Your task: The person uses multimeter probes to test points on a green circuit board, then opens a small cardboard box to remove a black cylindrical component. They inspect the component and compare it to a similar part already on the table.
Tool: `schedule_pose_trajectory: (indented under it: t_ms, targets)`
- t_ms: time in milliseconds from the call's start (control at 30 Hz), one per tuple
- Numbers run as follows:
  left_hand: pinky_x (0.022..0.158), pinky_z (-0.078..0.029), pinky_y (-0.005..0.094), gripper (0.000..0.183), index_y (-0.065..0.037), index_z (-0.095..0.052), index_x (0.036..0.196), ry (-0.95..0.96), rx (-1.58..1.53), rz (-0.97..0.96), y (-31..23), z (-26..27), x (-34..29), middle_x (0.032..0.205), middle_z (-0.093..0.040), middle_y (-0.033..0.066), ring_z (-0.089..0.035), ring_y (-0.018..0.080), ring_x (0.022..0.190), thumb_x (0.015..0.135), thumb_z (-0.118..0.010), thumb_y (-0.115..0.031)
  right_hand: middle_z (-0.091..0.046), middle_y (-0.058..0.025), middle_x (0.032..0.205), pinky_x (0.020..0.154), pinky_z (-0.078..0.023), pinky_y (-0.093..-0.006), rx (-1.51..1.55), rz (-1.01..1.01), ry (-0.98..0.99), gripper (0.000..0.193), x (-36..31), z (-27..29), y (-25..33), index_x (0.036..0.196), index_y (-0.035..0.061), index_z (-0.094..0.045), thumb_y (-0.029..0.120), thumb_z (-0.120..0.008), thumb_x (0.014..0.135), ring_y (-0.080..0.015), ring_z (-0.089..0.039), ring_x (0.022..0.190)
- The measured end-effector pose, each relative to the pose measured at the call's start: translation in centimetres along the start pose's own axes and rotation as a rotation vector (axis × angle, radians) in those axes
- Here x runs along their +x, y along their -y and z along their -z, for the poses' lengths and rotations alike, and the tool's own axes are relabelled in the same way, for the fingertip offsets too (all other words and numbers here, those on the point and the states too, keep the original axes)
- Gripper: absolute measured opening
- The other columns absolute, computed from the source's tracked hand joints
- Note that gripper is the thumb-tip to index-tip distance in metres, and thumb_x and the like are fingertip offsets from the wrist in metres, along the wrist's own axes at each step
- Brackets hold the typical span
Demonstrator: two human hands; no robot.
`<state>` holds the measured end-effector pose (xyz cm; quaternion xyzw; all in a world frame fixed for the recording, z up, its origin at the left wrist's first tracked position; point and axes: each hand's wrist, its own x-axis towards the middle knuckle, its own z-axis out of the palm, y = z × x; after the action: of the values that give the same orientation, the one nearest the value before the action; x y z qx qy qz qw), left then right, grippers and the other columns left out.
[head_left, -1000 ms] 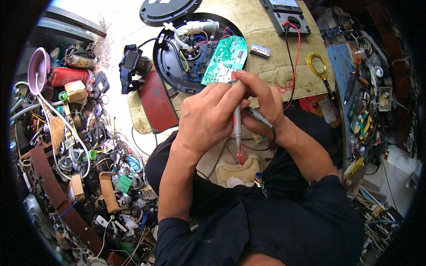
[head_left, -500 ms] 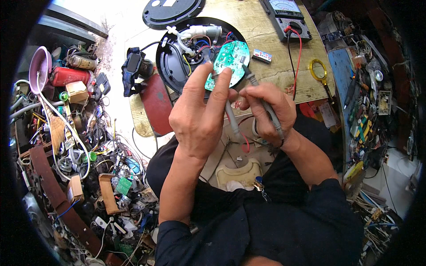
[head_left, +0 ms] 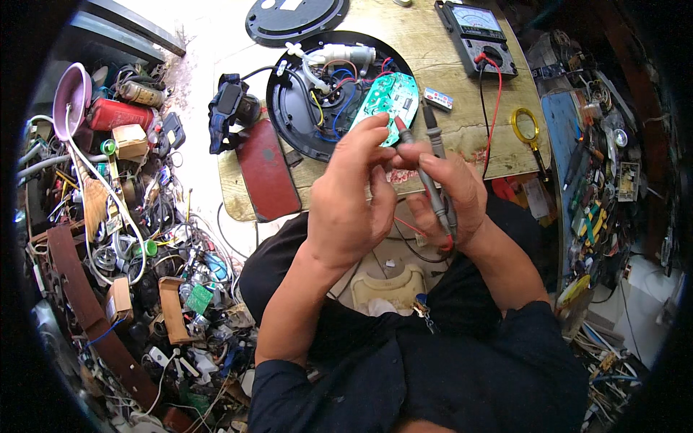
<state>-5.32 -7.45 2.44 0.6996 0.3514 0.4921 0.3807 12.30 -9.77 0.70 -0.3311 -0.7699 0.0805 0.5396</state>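
My right hand (head_left: 462, 189) is closed around two grey test probes, one black-tipped probe (head_left: 434, 131) and one red-tipped probe (head_left: 429, 186), lying side by side and pointing away from me. Close beside it, my left hand (head_left: 350, 191) has its thumb and fingers apart and partly curled, with nothing visible in it. Its fingertips meet or nearly meet the right fingers; which cannot be made out. Beyond the hands, a green circuit board (head_left: 386, 101) rests at the right side of an opened round black housing (head_left: 278, 108) containing wires and a white tubular part (head_left: 346, 54).
An analog multimeter (head_left: 478, 36) with red and black leads stands at the table's (head_left: 426, 58) far right. Nearby lie a magnifying glass (head_left: 527, 126), a small boxed item (head_left: 438, 99), a black round cover (head_left: 296, 18) and a dark red flat case (head_left: 267, 173). Heaped parts (head_left: 180, 289) crowd the left floor.
The red-tipped probe has passed from my left hand into my right, beside the black one. My left fingers have loosened and turned. The view has shifted slightly.
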Motion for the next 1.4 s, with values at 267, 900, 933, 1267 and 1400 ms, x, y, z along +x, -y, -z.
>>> schedule_pose_trajectory:
  t_ms: [267, 900, 933, 1267, 1400]
  targets:
    - [0.072, -0.063, 0.0353, 0.029, -0.004, -0.074, 0.114, 0.215, 0.444, -0.61, -0.7, 2.6, 2.0, 0.117, -0.075, 0.0175, -0.075, 0.0273, 0.088, 0.085, -0.071, -0.008, -0.061, -0.0045, 0.073, 0.048, -0.048, -0.0353, -0.11, 0.051, 0.176, 0.022, 0.2, 0.5, 0.4, 0.092, 0.0082, -0.066, 0.016, -0.074, 0.072, -0.0235, -0.063, 0.061]
    - [0.087, -0.057, 0.0289, 0.037, 0.004, -0.067, 0.124, -0.268, -0.158, 0.148, 1.4, 2.8, 1.5, 0.122, -0.067, 0.0157, -0.069, 0.0176, 0.098, 0.111, -0.053, -0.029, -0.069, -0.0175, 0.105, 0.07, -0.056, -0.0353, 0.07, -0.331, -0.11, 0.052, -1.2, 1.4, -0.8, 0.12, 0.0005, -0.067, 0.05, -0.059, 0.104, -0.0238, -0.067, 0.081]
    - [0.088, -0.057, 0.0301, 0.039, 0.003, -0.067, 0.124, -0.244, -0.158, 0.23, 1.6, 2.9, 1.3, 0.119, -0.068, 0.0141, -0.069, 0.0177, 0.1, 0.112, -0.05, -0.03, -0.068, -0.019, 0.106, 0.072, -0.057, -0.0354, 0.166, -0.358, -0.109, 0.053, -1.6, 1.0, -0.8, 0.121, 0.0001, -0.064, 0.05, -0.057, 0.105, -0.0246, -0.069, 0.082]
    - [0.065, -0.051, 0.0269, 0.023, 0.002, -0.071, 0.107, -0.244, -0.066, 0.421, 3.6, 2.8, 0.5, 0.084, -0.074, 0.0087, -0.065, 0.0111, 0.073, 0.105, -0.066, -0.02, -0.075, -0.0206, 0.099, 0.077, -0.059, -0.0389, 0.043, -0.426, 0.027, 0.021, 0.2, -0.5, -0.7, 0.101, 0.0018, -0.069, 0.006, -0.08, 0.084, -0.0332, -0.075, 0.089]
    - [0.06, -0.049, 0.0277, 0.022, 0.002, -0.071, 0.103, -0.246, -0.012, 0.451, 3.1, 2.7, 0.7, 0.078, -0.071, 0.0088, -0.063, 0.0119, 0.066, 0.104, -0.067, -0.019, -0.075, -0.0216, 0.101, 0.078, -0.059, -0.0403, -0.059, -0.38, 0.138, 0.021, 0.5, -0.6, -0.8, 0.104, 0.0019, -0.07, 0.008, -0.078, 0.086, -0.0345, -0.076, 0.092]
